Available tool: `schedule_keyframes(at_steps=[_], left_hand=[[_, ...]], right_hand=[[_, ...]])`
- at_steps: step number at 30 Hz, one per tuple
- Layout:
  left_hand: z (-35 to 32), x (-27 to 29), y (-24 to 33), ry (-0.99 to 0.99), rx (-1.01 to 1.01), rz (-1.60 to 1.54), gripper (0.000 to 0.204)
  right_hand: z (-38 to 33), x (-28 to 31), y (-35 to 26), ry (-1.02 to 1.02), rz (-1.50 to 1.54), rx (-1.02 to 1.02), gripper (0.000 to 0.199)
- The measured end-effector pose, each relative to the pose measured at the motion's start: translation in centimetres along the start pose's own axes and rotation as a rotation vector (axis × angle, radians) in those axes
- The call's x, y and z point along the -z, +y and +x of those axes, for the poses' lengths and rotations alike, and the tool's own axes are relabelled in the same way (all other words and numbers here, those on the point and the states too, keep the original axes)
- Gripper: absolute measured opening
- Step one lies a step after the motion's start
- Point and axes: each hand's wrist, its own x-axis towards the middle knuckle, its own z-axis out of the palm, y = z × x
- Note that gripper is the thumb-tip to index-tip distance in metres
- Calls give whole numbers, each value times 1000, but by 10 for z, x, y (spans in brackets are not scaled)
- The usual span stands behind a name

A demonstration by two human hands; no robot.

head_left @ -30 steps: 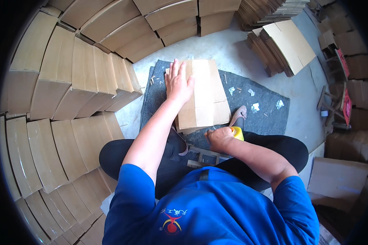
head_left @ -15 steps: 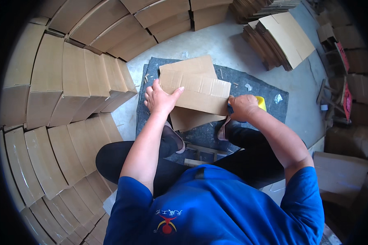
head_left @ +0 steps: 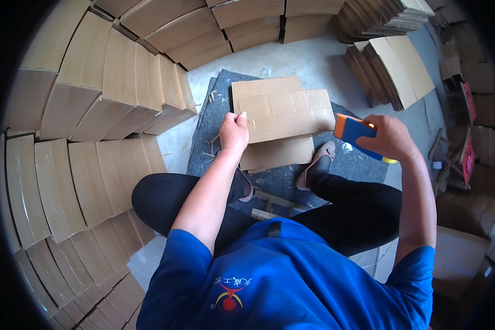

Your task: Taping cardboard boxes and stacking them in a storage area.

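My left hand [head_left: 234, 132] is closed on the left edge of a folded piece of brown cardboard [head_left: 286, 114], its thumb at the upper corner. That piece lies tilted over other flat cardboard [head_left: 278, 154] on a dark grey mat. In my right hand [head_left: 389, 137] is a blue tape dispenser [head_left: 360, 133] with an orange front and a yellow end. It is held off the cardboard, just past the right edge, with the orange end facing the piece. My fingers hide part of its body.
Stacked cardboard boxes [head_left: 85, 99] wall in the left side and the back. A pile of flat cardboard [head_left: 399, 71] stands at the back right. Scraps dot the mat [head_left: 203, 159]. My shoes [head_left: 315, 165] flank the cardboard, and a wooden frame [head_left: 272, 202] sits near me.
My right hand has moved right with the dispenser, away from the cardboard's edge. My left hand has gone from spread fingers to a closed grip on the left edge. The view has shifted slightly.
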Motion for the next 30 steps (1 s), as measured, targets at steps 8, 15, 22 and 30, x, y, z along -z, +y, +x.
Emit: schedule_keyframes(at_steps=[8, 15, 22, 30], left_hand=[[-45, 39, 62, -271, 160, -665, 32], [-96, 53, 71, -806, 344, -1251, 47], [-92, 59, 65, -959, 476, -1391, 60], [-97, 47, 64, -672, 525, -1232, 12]], right_hand=[[-28, 15, -45, -11, 509, 325, 59], [-24, -8, -64, -106, 553, 402, 56], [-9, -28, -47, -175, 693, 419, 60], [4, -32, -64, -208, 700, 322, 53]])
